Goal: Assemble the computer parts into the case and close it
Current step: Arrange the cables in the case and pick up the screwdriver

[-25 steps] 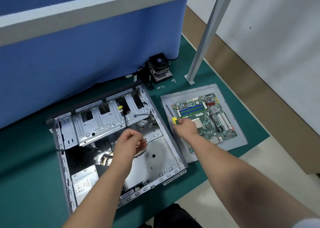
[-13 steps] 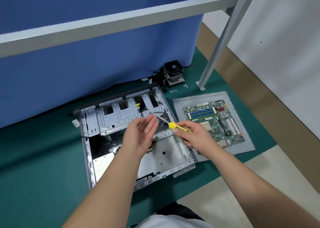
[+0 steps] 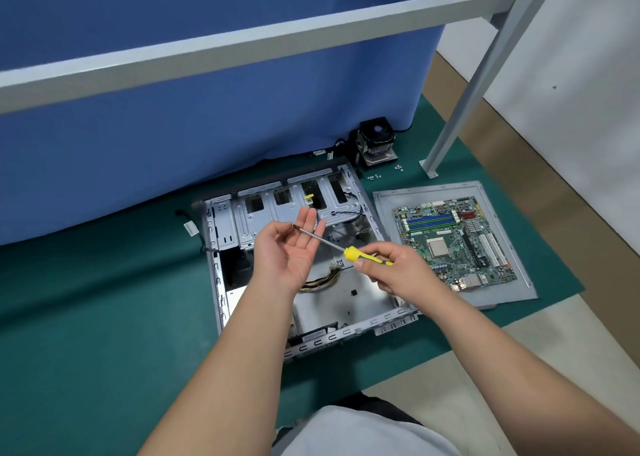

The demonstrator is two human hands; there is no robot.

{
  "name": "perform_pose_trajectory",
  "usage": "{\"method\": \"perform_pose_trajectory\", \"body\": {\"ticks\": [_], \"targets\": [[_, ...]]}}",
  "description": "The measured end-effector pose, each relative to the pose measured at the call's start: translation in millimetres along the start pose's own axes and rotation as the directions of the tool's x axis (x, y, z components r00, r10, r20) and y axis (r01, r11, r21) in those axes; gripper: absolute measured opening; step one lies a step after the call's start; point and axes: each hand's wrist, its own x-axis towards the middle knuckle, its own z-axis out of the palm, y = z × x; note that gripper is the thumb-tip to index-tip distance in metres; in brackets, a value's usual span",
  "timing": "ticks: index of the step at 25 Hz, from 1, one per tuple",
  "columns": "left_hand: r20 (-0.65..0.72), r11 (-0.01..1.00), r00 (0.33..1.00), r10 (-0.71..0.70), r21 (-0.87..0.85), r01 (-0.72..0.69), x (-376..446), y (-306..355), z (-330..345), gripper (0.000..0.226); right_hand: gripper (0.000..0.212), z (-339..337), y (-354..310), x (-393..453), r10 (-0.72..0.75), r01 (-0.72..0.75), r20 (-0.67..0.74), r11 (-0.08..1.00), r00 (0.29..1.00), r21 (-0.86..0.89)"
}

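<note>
Head view: a screwdriver (image 3: 349, 252) is gripped by its yellow handle in the right hand (image 3: 398, 272), its tip laid across the flat, uncurled fingers of the left hand (image 3: 291, 251), above the open case (image 3: 221, 282). The motherboard (image 3: 453, 241) lies on the side panel (image 3: 384, 203), beside the case. The board is probably best seated first, then the tip set squarely in each screw.

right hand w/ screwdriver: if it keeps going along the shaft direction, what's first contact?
Likely the open left hand: the screwdriver in the right hand already has its tip over that palm. Contact is unclear from one view.
</note>
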Motion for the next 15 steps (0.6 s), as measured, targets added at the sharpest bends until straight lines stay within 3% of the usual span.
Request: {"method": "perform_pose_trajectory", "body": {"ticks": [8, 15], "targets": [[-0.004, 1.000, 1.000, -0.006, -0.002, 0.006, -16, 15, -16, 0.017, 0.015, 21, -6, -11, -0.001, 0.002, 0.030, 0.999, 1.000, -0.046], [-0.017, 0.984, 1.000, -0.003, 0.177, 0.005, -36, 34, -47, 0.007, 0.016, 47, -9, -39, -0.111, 0.084, -0.059, 0.932, 0.992, -0.352]]}}
